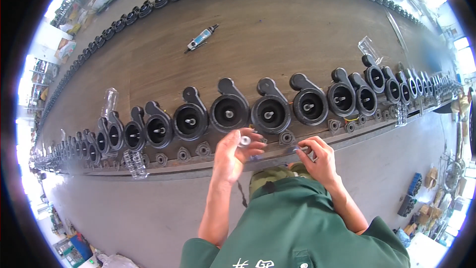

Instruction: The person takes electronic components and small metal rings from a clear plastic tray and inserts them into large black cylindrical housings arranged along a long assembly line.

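Left hand (237, 149) curled at the near edge of the bench (258, 34), fingertips pinching a small silvery round part (245, 141). Right hand (317, 156) partly closed at the same edge, fingers on small clear and metal pieces (305, 150); exact grip cannot be told. Row of black round housings (270, 111) sits just behind both hands, small black flanged parts (286, 138) along the lip. Wide bare bench surface beyond the row; a pneumatic hand tool (202, 38) lies there, well apart.

Housings in a row across the frame's middle

A row of pump housings (270, 111) crossed the workbench (277, 34); a pneumatic tool (201, 38) lay above them, small flanges (203, 149) below.
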A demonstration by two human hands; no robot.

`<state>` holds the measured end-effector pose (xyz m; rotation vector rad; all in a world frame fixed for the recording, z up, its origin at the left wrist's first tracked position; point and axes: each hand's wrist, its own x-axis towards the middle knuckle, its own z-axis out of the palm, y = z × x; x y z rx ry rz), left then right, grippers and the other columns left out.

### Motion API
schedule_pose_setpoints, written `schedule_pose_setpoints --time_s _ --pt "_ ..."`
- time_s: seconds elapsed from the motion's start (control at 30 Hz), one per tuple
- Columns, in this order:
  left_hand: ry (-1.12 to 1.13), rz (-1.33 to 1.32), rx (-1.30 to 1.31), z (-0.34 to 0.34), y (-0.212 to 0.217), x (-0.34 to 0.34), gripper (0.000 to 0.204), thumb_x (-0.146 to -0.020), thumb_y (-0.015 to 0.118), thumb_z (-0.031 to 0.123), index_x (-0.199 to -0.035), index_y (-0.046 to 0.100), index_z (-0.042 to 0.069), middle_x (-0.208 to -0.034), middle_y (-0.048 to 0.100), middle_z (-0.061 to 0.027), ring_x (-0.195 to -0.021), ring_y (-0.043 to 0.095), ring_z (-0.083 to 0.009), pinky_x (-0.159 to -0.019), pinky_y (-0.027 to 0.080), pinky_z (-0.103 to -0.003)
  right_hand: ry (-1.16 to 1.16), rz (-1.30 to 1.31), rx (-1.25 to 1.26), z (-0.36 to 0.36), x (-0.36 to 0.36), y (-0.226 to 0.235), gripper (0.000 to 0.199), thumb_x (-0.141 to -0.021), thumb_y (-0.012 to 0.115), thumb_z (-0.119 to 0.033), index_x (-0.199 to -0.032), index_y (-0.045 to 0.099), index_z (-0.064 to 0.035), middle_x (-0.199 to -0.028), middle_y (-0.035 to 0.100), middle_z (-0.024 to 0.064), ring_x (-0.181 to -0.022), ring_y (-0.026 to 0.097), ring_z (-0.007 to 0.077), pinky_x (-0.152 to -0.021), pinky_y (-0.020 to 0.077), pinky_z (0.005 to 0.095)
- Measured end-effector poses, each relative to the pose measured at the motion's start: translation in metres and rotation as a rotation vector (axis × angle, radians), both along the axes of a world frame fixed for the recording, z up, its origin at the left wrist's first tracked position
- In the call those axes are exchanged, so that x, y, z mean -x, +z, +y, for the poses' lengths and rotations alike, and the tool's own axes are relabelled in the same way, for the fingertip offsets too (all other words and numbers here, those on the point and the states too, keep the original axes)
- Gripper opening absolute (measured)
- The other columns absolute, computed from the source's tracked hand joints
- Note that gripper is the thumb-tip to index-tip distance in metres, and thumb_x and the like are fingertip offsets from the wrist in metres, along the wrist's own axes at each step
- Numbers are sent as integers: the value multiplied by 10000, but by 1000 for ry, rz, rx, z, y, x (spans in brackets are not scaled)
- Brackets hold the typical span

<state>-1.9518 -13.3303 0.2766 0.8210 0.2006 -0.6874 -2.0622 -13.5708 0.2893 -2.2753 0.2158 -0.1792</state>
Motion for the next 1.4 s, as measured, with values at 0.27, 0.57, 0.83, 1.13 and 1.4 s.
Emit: schedule_pose_setpoints --time_s 0.27,0.57,0.83,1.13,1.4 --pt "-175 154 176 -29 -2 49 482 -1088 398 350 -1375 480 -29 -1301 620 -225 -1175 629 -328 -1027 504 -470 168 -250 25 22 3 35 323 -746 800 -77 -1047 685 -73 -962 681 81 -855 667 301 -714 563 382" --pt "-484 167 24 -186 -14 140 359 -1081 454 278 -1358 485 53 -1180 618 -119 -1062 643 -217 -860 585 -387 210 -206 103 -113 115 14 339 -756 815 -225 -1034 690 -79 -985 663 77 -904 659 293 -751 573 390" --pt "-872 124 29 -429 -20 240 323 -1074 471 276 -1300 542 56 -1158 641 -83 -1013 664 -186 -872 571 -364 -105 -267 262 -315 259 12 338 -718 833 -160 -1005 690 -54 -961 670 79 -851 673 285 -696 584 382" --pt "-933 68 -36 -662 -26 301 237 -1031 572 142 -1177 574 -44 -1067 676 -147 -929 706 -227 -851 617 -390 -398 -47 291 -522 332 21 316 -751 784 -113 -1043 681 -52 -998 672 108 -888 682 304 -716 580 392" --pt "-934 89 20 -880 -56 283 199 -1004 625 151 -1080 600 -31 -938 710 -145 -789 737 -235 -691 639 -346 -522 -61 156 -726 317 15 241 -806 794 -92 -1016 691 -33 -953 686 108 -739 694 251 -633 578 344"
